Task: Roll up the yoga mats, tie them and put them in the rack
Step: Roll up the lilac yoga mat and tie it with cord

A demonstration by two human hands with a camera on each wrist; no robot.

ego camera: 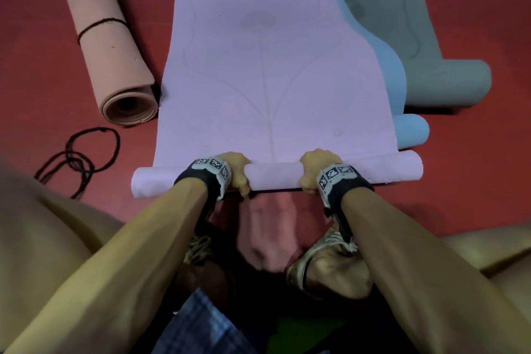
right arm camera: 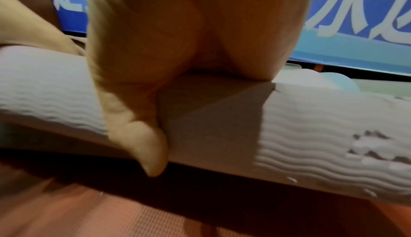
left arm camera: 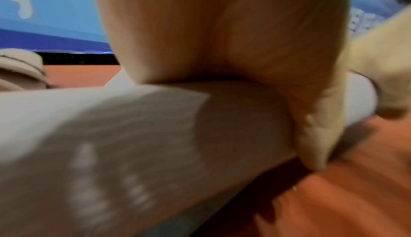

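We grip the rolled end of the purple mat (ego camera: 270, 66) with our left hand (ego camera: 237, 171) and right hand (ego camera: 314, 171), fingers curled round it.

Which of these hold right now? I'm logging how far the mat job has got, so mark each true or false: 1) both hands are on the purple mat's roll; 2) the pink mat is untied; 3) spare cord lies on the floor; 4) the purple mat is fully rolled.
1) True: left hand and right hand grip the purple mat at its rolled end.
2) False: the pink mat is rolled, with cord around it.
3) True: loose cord lies left.
4) False: most still lies flat.
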